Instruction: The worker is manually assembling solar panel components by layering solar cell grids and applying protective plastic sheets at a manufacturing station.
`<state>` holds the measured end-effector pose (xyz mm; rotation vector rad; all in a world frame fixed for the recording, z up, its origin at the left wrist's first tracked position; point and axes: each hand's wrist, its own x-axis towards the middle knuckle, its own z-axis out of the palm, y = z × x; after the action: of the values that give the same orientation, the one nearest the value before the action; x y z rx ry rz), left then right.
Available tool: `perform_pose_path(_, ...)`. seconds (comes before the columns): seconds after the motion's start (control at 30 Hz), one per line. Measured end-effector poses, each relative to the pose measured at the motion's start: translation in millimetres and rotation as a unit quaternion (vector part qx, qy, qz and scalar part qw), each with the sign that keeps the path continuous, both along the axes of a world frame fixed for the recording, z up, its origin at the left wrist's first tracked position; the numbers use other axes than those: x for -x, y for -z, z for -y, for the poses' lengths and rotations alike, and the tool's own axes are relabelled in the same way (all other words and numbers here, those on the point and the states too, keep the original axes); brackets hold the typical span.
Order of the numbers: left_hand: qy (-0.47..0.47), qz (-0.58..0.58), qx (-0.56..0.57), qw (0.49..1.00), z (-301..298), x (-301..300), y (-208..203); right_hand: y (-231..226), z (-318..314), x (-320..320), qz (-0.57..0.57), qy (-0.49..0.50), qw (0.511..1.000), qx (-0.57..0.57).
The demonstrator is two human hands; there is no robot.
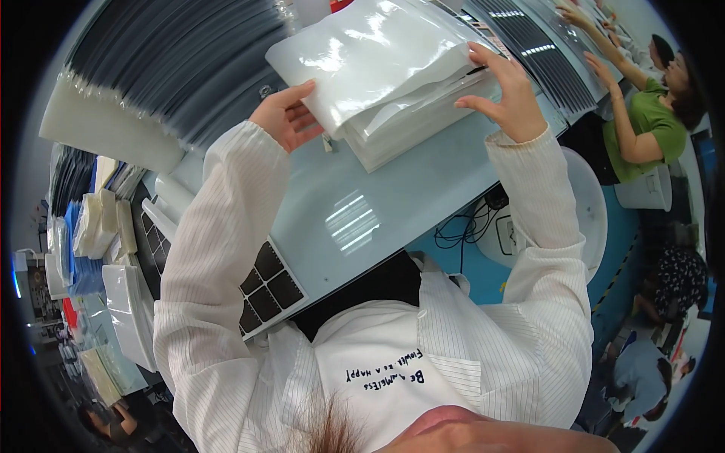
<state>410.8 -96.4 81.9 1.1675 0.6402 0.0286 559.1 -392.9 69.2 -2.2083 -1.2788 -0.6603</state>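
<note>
1. Blue-grey and glossy, your tabletop (325, 230) mirrors a patch of ceiling-light stripes; its near edge runs aslant before you.
2. Milky, semi-translucent plastic sheets (377, 64) lie in a stack on the tabletop's far part, between your hands. The top layer bows upward and shines in white patches; below it, the loose edges part in thin folds, with a flatter corner pointing toward you.
3. Your left hand (287, 117) is at the stack's left edge, thumb and curled fingers loosely parted. The thumb tip meets the sheet's edge; you cannot be seen gripping it firmly.
4. Your right hand (512, 92) is spread wide at the right edge, thumb well apart from forefinger, with nothing clasped between them.
5. Dark, ridged strips (185, 64) fill the upper left, beside a pale, wrapped slab (109, 121).
6. Near your left sleeve sits a white-framed panel (266, 291) with black rectangular cells.
7. Blue floor (442, 260) shows to your right, with tangled black cables (462, 232) and a round white tub (594, 200).
8. Beyond, a co-worker in a green top (655, 121) reaches toward another dark, slatted stack (532, 57).
</note>
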Motion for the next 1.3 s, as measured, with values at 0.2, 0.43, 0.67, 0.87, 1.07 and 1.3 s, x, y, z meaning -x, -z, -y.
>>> perform_pose_path(0.2,-0.020,0.010,-0.004,1.000,-9.3,-0.7,-6.7,-2.5,-6.1,4.2,-0.016,-0.010,0.999,-0.038)
perform_pose_path(0.43,-0.048,0.011,-0.067,0.997,-15.9,-1.2,-2.2,-2.6,-8.8,4.6,-0.023,-0.002,0.998,-0.063)
perform_pose_path(0.67,-0.047,0.052,-0.086,0.994,-32.8,12.4,-11.8,4.2,-3.5,3.1,-0.004,0.051,0.999,-0.011)
perform_pose_path(0.87,-0.070,0.146,-0.111,0.981,-92.2,90.8,-20.5,9.3,0.1,-1.0,0.091,0.061,0.993,0.036)
perform_pose_path(1.07,-0.107,0.036,-0.253,0.961,-198.9,230.3,8.8,8.7,-0.1,1.1,0.136,0.093,0.982,0.092)
perform_pose_path(1.3,-0.254,-0.096,-0.273,0.923,-340.1,372.8,115.2,18.7,-2.1,-6.1,0.103,0.115,0.987,0.054)
